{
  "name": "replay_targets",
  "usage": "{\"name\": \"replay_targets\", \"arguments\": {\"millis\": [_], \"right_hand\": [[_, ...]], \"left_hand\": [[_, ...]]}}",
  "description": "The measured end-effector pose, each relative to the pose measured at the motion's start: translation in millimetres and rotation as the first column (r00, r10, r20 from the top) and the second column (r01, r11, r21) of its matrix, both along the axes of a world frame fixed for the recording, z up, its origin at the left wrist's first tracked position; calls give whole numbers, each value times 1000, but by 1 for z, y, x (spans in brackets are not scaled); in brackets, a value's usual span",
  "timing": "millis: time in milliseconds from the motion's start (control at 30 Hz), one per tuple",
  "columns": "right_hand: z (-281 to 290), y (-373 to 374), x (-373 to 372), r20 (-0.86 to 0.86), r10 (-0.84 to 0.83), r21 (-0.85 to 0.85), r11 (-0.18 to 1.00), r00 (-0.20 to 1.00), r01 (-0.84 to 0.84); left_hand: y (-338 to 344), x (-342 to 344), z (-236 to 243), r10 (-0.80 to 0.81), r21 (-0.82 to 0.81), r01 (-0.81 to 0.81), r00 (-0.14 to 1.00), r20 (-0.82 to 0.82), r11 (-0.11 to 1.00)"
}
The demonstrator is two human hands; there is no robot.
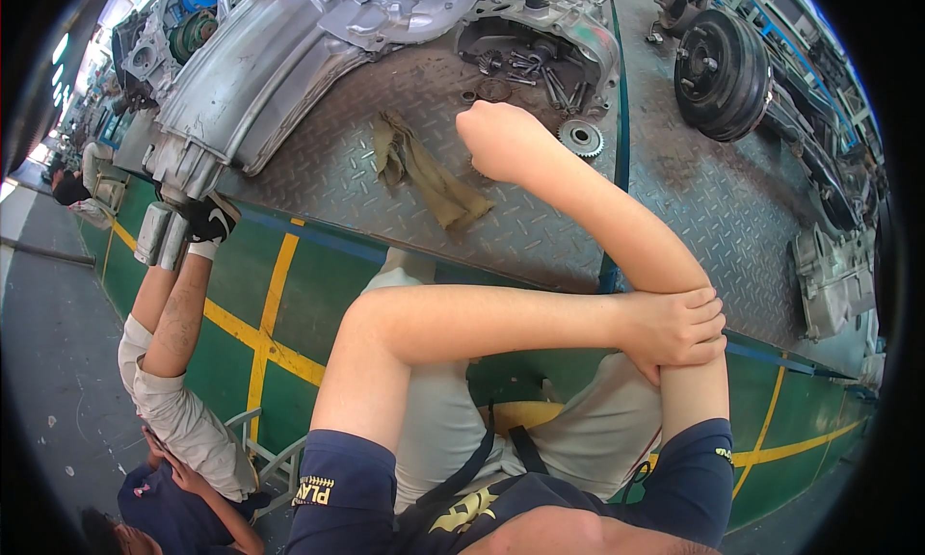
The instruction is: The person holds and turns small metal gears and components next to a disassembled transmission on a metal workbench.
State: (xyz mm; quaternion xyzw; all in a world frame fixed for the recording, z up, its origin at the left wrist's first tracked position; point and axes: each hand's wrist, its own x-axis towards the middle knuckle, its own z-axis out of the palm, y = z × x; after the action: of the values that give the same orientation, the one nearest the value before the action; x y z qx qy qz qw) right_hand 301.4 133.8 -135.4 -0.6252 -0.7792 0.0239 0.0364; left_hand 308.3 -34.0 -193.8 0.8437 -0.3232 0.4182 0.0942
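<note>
My left hand (pixel 676 330) is wrapped round my own right forearm (pixel 631 232) just by the elbow, the fingers lying over its outer side. My right hand (pixel 501 141) is bent at the wrist and curled into a fist above the steel workbench (pixel 328 184); nothing shows sticking out of it. A toothed metal gear (pixel 581 138) lies to the right of the fist. On the left, a crumpled olive cloth (pixel 424 174) is spread on the bench. Past the fist is an open metal housing (pixel 602 49), with several bolts (pixel 551 81) and small gears inside.
A large silver transmission casing (pixel 260 83) takes up the bench's left side. A black brake drum (pixel 718 73) and a metal engine part (pixel 831 280) sit on the right-hand bench. Another person (pixel 188 439) sits at the left, feet up on the bench's edge.
</note>
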Motion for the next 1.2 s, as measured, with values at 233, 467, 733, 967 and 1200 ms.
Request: {"name": "replay_targets", "arguments": {"millis": [233,467,733,967,1200], "right_hand": [[-7,-4,2,-26,22,67,998,999,-20],[-13,-5,11,-145,-18,69,997,989,28],[-15,-3,21,-284,-10,72,997,959,31],[-17,2,28,-295,8,41,999,956,4],[-15,8,37,-385,49,-21,998,921,-62]], "left_hand": [[-7,1,-3,11,-16,-11,1000,-6,1000],[-12,7,-3,-6,-14,6,1000,8,1000],[-14,12,-2,-36,-25,36,999,-1,999],[-12,12,1,-40,-27,41,998,38,999],[-11,13,0,-58,-33,57,998,-18,998]]}}
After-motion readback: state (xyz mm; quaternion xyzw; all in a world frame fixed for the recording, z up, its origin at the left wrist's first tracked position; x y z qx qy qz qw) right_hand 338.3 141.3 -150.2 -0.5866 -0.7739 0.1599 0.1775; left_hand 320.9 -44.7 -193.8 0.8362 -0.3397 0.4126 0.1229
